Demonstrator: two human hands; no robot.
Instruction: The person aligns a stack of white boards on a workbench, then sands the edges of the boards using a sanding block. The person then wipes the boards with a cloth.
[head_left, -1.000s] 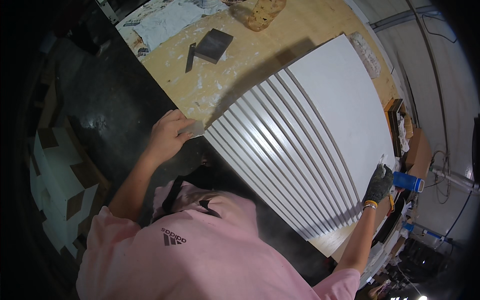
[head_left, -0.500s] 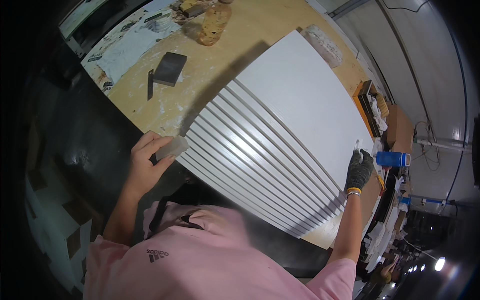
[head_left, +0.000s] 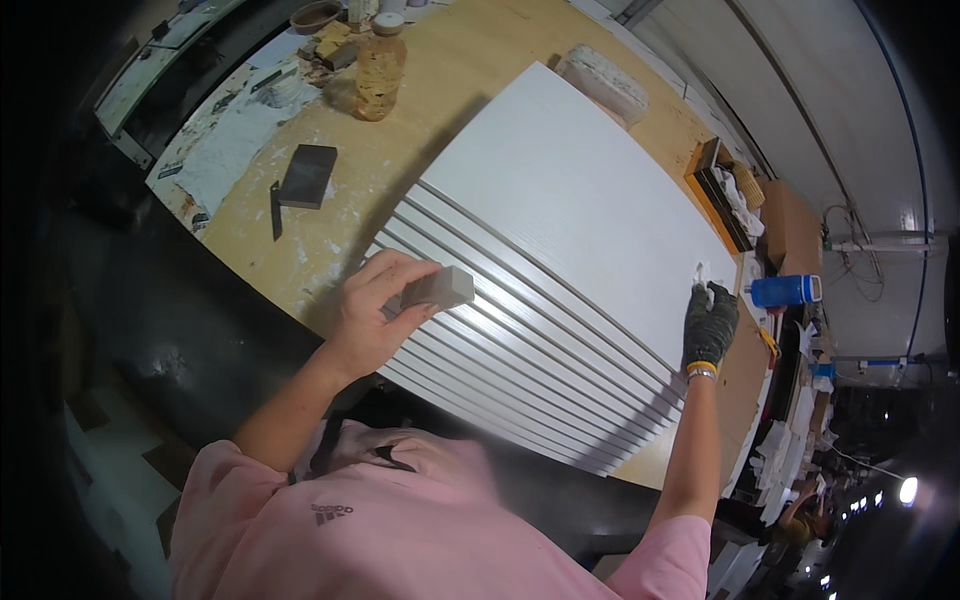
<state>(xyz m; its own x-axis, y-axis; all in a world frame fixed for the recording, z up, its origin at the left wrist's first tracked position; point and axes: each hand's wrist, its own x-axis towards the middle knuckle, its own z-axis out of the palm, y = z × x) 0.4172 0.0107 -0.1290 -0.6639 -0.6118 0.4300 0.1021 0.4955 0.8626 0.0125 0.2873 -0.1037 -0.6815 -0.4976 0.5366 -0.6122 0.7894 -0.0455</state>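
My bare left hand (head_left: pixel 368 318) pinches a grey sanding block (head_left: pixel 452 287) between thumb and fingers. It is held over the left part of the grooved half of a large white panel (head_left: pixel 575 185); whether the block touches the surface I cannot tell. Long parallel grooves run across the panel's near half, and its far half is smooth. At the right end, my right hand (head_left: pixel 711 328) wears a dark glove with a yellow cuff. Its fingers are bent together around a small white piece (head_left: pixel 702 274), too small to name, by the panel's edge.
On the wooden tabletop (head_left: pixel 300 268) lie a dark block (head_left: pixel 309 176) and a thin black tool (head_left: pixel 276 210). Behind them stands a jar of yellowish stuff (head_left: pixel 380 80). A wrapped white bundle (head_left: pixel 603 84), an orange-sided box (head_left: pixel 718 195) and a blue bottle (head_left: pixel 783 291) line the far and right sides.
My left hand has carried the sanding block from the panel's left edge rightward over the grooves. My right hand stays at the panel's right end. The whole view has shifted slightly.
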